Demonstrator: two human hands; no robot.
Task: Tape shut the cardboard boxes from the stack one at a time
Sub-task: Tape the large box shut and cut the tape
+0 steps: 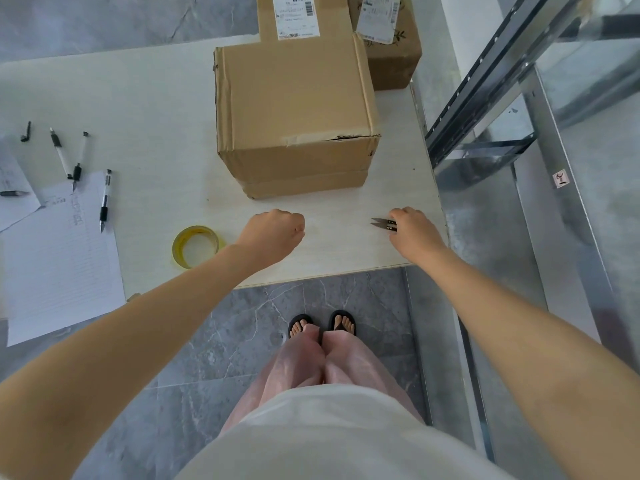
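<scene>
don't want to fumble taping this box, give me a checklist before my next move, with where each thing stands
1. Reach: the tape roll lies on the table beside the left hand: ok.
2. Free hand: the left hand is curled with nothing visible in it: ok.
3. Cutter: the right hand grips the thread snips: ok.
4. Flaps: the front cardboard box has its top lying flat: ok.
5. Seal: a dark split runs along its near top edge by the right corner: not ok.
6. Tape's loose end: cannot tell.
</scene>
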